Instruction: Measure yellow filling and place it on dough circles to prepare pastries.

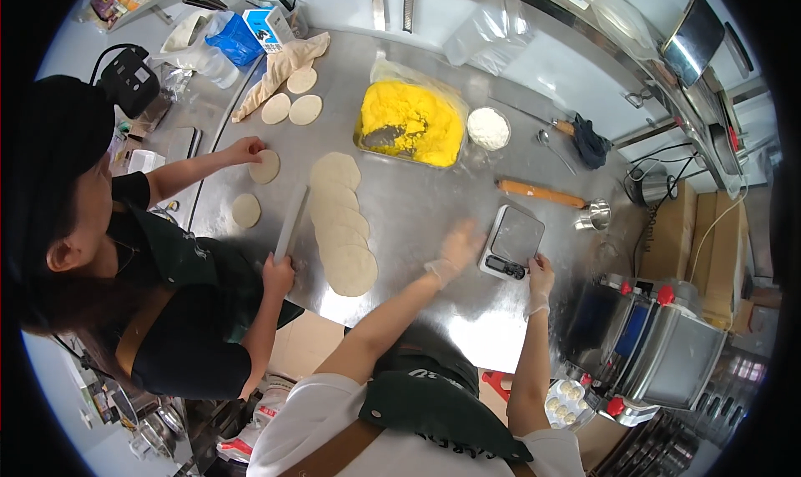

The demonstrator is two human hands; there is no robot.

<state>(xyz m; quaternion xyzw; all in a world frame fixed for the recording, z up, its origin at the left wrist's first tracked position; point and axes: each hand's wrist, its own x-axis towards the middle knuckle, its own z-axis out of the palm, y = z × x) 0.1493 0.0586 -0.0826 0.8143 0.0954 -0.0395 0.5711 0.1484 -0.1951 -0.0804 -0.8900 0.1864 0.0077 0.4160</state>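
A digital kitchen scale [515, 235] with a bare platform lies in front of me on the steel table. My right hand [541, 273], in a thin clear glove, grips its near right corner. Just left of the scale is my left hand [461, 243], also gloved and smeared by motion, so its fingers cannot be made out. Farther off stands a metal tray of crumbly yellow filling [409, 118], with a bowl of white powder [488, 128] beside it. A wooden rolling pin [541, 193] lies beyond the scale. Overlapping round dough sheets [344, 227] form a row to my left.
At the left, a co-worker holds a long flat blade [292, 222] and touches a dough round [265, 167]. More rounds lie by a beige cloth [284, 68]. A metal cup [594, 215], a spoon [555, 150] and a dough-rolling machine [642, 335] are on the right.
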